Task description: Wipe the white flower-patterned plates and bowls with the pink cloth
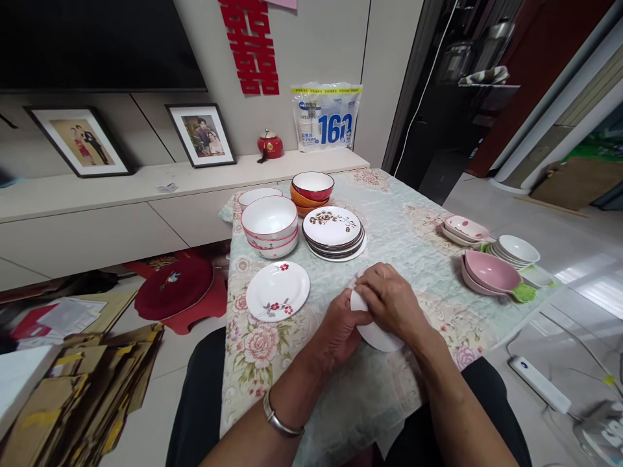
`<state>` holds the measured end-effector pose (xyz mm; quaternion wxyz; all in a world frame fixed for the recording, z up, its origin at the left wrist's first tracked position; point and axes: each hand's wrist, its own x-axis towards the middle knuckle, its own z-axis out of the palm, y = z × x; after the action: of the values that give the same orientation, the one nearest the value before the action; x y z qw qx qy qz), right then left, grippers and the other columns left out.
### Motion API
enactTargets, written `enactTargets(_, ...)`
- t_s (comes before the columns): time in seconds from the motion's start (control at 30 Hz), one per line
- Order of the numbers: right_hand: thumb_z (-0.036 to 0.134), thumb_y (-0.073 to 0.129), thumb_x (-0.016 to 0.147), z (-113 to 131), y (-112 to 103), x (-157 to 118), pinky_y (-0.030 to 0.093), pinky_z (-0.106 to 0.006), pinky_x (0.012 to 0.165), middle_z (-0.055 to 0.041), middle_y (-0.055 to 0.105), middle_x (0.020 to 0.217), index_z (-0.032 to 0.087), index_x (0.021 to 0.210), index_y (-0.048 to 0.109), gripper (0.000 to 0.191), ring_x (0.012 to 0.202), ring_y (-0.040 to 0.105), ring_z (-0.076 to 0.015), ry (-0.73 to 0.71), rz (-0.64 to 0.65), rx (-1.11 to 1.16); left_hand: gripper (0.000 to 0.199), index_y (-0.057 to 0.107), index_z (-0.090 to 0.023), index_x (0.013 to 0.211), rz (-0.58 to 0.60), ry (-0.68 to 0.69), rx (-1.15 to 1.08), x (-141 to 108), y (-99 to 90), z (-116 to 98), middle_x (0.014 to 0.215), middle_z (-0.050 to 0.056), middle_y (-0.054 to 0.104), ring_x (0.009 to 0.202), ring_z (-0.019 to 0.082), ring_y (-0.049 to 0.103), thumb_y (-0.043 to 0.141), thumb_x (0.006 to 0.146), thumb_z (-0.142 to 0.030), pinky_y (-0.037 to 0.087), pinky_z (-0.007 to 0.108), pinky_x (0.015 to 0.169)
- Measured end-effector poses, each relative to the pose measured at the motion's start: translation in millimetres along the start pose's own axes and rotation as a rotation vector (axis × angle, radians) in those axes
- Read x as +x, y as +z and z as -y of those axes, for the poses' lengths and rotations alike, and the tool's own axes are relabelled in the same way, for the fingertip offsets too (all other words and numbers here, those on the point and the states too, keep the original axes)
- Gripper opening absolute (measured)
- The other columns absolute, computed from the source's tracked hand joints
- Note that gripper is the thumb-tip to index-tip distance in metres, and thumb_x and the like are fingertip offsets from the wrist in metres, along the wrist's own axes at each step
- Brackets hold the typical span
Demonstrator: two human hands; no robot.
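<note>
Near the table's front edge, my left hand (343, 327) is closed around the left side of a white item (359, 302) that looks like paper or thin cloth. My right hand (389, 298) pinches the same item from above, its fingers bent over it. Below both hands lies a white round piece (382, 338), partly covered by them; whether it joins the held item is unclear. A flowered white plate (278, 292) lies flat to the left. Just beyond my hands stands a stack of brown-rimmed plates (333, 228).
White bowls with red rims (270, 224) and red and orange bowls (313, 188) stand at the back left. Pink dishes (491, 271) and small white bowls (518, 250) sit at the right edge. A red stool (174, 288) is left of the table.
</note>
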<state>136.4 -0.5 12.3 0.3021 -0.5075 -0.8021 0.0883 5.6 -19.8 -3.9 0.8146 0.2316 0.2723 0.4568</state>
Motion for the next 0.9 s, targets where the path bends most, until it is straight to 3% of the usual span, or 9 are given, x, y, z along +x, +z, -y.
enactTargets(0.13, 0.018, 0.055, 0.096, 3, -2, 0, 0.046, -0.036, 0.085, -0.0056, 0.066, 0.094, 0.023, 0.087, 0.071, 0.019, 0.095, 0.058, -0.0222, -0.116, 0.069, 0.1, 0.049, 0.068, -0.017, 0.092, -0.002, -0.004, -0.014, -1, -0.6, 0, 0.076, -0.001, 0.068, 0.07, 0.016, 0.062, 0.065, 0.047, 0.002, 0.043, 0.026, 0.068)
enactTargets(0.33, 0.022, 0.056, 0.094, -21, 0, -3, 0.048, -0.037, 0.082, -0.0057, 0.066, 0.091, 0.022, 0.091, 0.071, 0.016, 0.091, 0.061, -0.0226, 0.192, -0.148, 0.081, 0.057, 0.069, -0.013, 0.105, -0.007, -0.009, 0.014, -1, -2.7, -3, 0.082, 0.004, 0.072, 0.075, 0.02, 0.063, 0.066, 0.049, -0.002, 0.046, 0.032, 0.073)
enactTargets(0.53, 0.022, 0.057, 0.094, -4, -2, 0, 0.05, -0.037, 0.084, -0.0054, 0.069, 0.093, 0.024, 0.09, 0.071, 0.015, 0.093, 0.063, -0.0222, 0.003, -0.097, 0.259, 0.053, 0.069, -0.015, 0.1, -0.05, 0.006, -0.007, 1, -5.6, -3, 0.081, 0.003, 0.071, 0.076, 0.02, 0.063, 0.067, 0.049, -0.002, 0.044, 0.03, 0.074)
enactTargets(0.73, 0.029, 0.061, 0.094, 6, -13, -1, 0.049, -0.039, 0.091, -0.0052, 0.067, 0.102, 0.025, 0.096, 0.071, 0.011, 0.1, 0.063, -0.0226, 0.142, -0.505, 0.54, 0.046, 0.07, -0.012, 0.095, 0.015, -0.027, 0.037, 0, -6.7, -2, 0.079, 0.005, 0.071, 0.07, 0.019, 0.062, 0.07, 0.05, -0.005, 0.044, 0.031, 0.068)
enactTargets(0.8, 0.028, 0.063, 0.092, 1, -10, -2, 0.048, -0.039, 0.091, -0.0055, 0.067, 0.101, 0.025, 0.094, 0.071, 0.01, 0.1, 0.063, -0.0233, 0.136, -0.452, 0.505, 0.045, 0.069, -0.012, 0.095, 0.007, -0.027, 0.017, 0, -5.5, -3, 0.078, 0.004, 0.07, 0.067, 0.018, 0.061, 0.07, 0.051, -0.005, 0.043, 0.03, 0.067)
enactTargets(0.9, 0.027, 0.066, 0.088, -7, 2, -1, 0.047, -0.04, 0.085, -0.0057, 0.065, 0.09, 0.024, 0.087, 0.073, 0.008, 0.094, 0.061, -0.0245, 0.136, -0.265, 0.282, 0.047, 0.069, -0.014, 0.096, -0.054, 0.01, -0.032, 0, -4.4, -5, 0.076, 0.002, 0.069, 0.066, 0.015, 0.06, 0.069, 0.051, -0.003, 0.043, 0.027, 0.067)
